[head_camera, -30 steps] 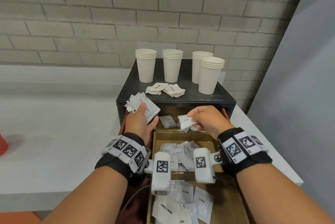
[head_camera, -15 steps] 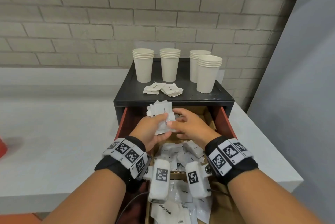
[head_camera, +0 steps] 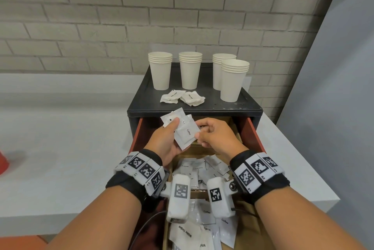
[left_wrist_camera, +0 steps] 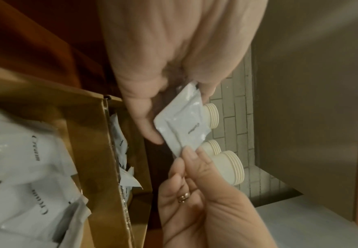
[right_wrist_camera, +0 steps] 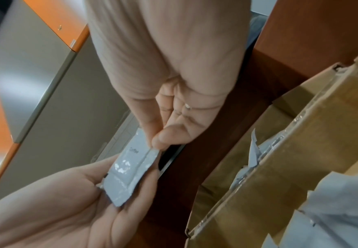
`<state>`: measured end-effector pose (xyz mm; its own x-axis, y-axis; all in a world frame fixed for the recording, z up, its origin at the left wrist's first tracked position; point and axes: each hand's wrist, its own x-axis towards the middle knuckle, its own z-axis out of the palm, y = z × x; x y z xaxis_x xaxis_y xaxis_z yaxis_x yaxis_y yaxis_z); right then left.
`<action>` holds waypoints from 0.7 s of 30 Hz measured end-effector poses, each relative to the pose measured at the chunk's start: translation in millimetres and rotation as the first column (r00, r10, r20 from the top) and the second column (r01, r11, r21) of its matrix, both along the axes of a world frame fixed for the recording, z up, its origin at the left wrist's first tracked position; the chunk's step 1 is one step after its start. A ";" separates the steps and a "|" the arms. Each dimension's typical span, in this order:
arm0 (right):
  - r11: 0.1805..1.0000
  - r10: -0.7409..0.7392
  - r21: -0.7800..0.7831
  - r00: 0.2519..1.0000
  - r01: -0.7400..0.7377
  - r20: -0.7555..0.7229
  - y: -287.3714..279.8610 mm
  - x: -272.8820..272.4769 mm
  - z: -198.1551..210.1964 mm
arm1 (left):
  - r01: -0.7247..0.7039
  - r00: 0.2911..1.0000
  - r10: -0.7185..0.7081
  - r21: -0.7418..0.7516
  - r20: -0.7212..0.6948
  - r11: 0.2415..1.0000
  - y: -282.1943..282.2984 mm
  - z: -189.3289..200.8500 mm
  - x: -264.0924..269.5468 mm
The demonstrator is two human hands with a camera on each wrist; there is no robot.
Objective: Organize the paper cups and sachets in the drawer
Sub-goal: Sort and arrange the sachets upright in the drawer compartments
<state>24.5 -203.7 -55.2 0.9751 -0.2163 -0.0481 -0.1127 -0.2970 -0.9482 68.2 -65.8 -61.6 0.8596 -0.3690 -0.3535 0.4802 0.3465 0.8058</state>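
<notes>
A small fan of white sachets (head_camera: 183,128) – the top one marked "Coffee" – is held in the left hand (head_camera: 165,140) above the open drawer (head_camera: 252,134); its corner is pinched by the right hand (head_camera: 217,136). Four paper cup stacks (head_camera: 190,70) stand on the cabinet.

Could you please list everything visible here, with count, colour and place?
cup stacks: four, cream, upright on the cabinet top.
cabinet: one, black, against the brick wall.
loose sachets: a few, white, on the cabinet top before the cups.
drawer: one, red-sided, pulled open.
dividers: brown cardboard, inside the drawer.
drawer sachets: many, white, in the compartments.
counter: white, on both sides.
held sachets: several, white, top one marked Coffee.
left hand: holds the bundle.
right hand: pinches the Coffee sachet's edge.
</notes>
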 end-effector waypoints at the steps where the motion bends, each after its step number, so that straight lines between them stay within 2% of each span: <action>1: 1.000 -0.006 -0.006 1.000 0.006 -0.009 -1.2 -0.4 0.2 | -0.018 1.000 0.018 -0.016 -0.002 1.000 -0.1 0.6 0.5; 5: 0.996 -0.067 0.046 0.996 0.070 -0.066 -6.5 0.7 5.2 | -0.113 0.993 0.112 -0.035 -0.044 0.993 2.5 3.6 2.6; 9: 0.977 -0.187 0.057 0.955 0.205 -0.232 -14.5 6.5 4.6 | -0.193 0.980 0.191 -0.030 -0.059 0.981 2.9 5.2 3.6; 13: 0.952 -0.234 0.166 0.962 0.256 -0.144 -18.1 10.6 -7.5 | -0.199 0.979 0.195 -0.067 -0.063 0.978 2.3 5.5 2.4; 17: 0.978 -0.075 0.183 0.988 0.099 -0.133 -8.9 9.7 -7.1 | -0.093 0.996 0.092 -0.039 -0.012 0.995 -0.2 3.0 -0.5; 19: 0.991 0.024 0.134 0.993 -0.009 -0.112 -0.2 5.8 -6.0 | -0.008 1.000 0.008 -0.023 0.000 1.000 -2.9 1.1 -2.7; 21: 0.997 0.052 0.059 0.996 -0.048 -0.071 4.0 3.6 -5.0 | 0.022 1.000 -0.023 -0.025 -0.017 0.999 -4.3 1.9 -4.7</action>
